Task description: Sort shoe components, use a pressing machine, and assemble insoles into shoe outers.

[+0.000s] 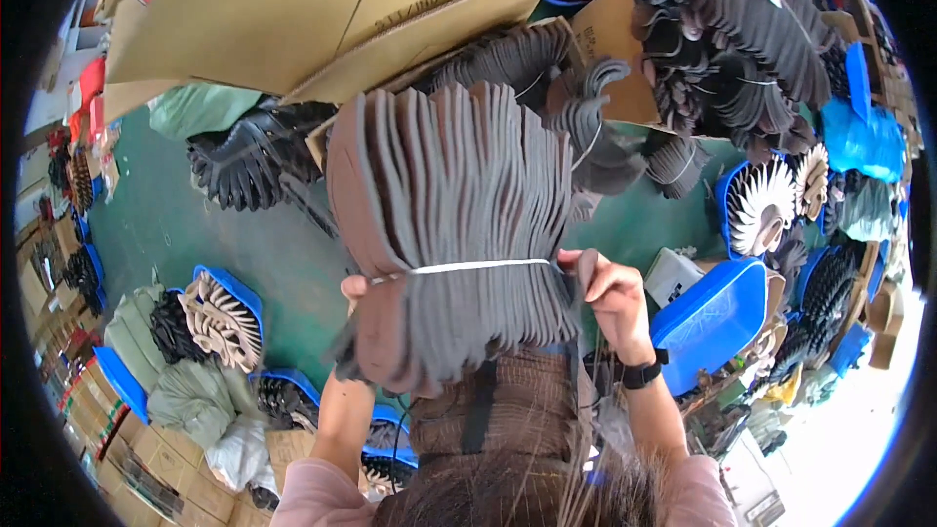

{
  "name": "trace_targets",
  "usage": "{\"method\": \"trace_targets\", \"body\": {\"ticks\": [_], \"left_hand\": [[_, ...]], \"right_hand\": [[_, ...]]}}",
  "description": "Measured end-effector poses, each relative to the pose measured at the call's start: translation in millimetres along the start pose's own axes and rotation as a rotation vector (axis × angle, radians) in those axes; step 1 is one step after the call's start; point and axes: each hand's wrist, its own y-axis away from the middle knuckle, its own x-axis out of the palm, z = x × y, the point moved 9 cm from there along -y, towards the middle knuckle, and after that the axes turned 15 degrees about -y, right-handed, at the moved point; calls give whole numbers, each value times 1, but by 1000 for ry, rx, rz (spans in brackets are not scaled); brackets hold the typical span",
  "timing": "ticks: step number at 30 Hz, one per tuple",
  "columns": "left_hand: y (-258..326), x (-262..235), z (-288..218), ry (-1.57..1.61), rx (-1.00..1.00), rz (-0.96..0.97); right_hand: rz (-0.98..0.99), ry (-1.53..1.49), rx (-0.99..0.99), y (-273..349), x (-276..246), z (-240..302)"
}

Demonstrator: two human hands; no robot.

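Note:
A thick bundle of dark grey-brown insoles [454,185] is held up in front of me, its pieces stacked side by side. A white strap [478,266] runs across its narrow middle. My left hand [355,289] grips the left end, with the thumb showing and most fingers hidden behind the stack. At the other end, my right hand [615,295] has its fingers closed on the edge of the bundle beside the strap, around a brown rounded piece. Below the bundle, a brown ribbed stack with a dark band [478,400] shows close to my body.
A large open cardboard box [332,20] stands ahead, with more tied dark insoles [527,63] by it. Piles of dark insoles [722,10] lie at the far right. Blue tubs [712,312] stand on both sides, several with pieces inside. Green floor [283,254] shows between them.

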Motion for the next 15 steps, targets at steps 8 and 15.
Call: {"method": "trace_targets", "body": {"ticks": [8,15], "left_hand": [[-11,63,-44,275,-185,55],[-6,103,-91,-385,-24,108]], "right_hand": [[-147,569,211,19,22,39],[-258,398,184,44,28,16]]}}
